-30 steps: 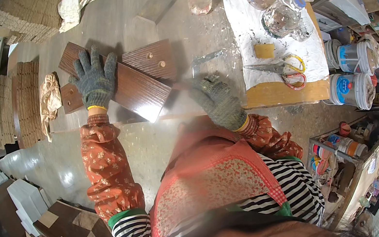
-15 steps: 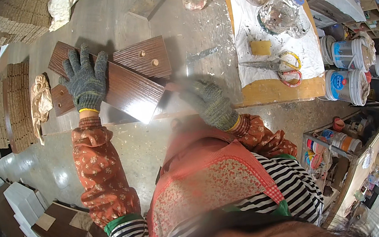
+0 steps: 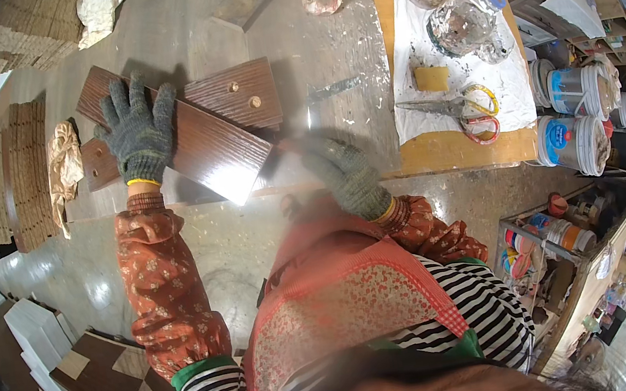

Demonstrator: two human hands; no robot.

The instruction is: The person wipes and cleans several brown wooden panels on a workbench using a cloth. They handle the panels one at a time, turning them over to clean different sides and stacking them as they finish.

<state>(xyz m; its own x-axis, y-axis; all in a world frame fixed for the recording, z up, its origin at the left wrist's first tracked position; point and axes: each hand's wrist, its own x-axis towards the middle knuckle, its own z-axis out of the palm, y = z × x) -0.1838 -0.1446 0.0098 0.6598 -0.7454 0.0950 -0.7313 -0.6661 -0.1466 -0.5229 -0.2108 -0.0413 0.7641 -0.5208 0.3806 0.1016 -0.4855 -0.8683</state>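
Grey desk (image 3: 332,51) carries a brown plank (image 3: 208,145) lying aslant across drilled wood (image 3: 217,96), left hand (image 3: 136,137) laid on the plank with grip spread, right hand (image 3: 357,181) blurred near the plank's lower right end, grip state cannot be told; scissors (image 3: 461,106) lie on white cloth (image 3: 402,61) at right.

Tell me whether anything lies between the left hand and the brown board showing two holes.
Yes: the top board, set diagonally, lies partly over the board with two holes. The left hand rests flat on the top board, fingers spread. Nothing else visible stands between them.
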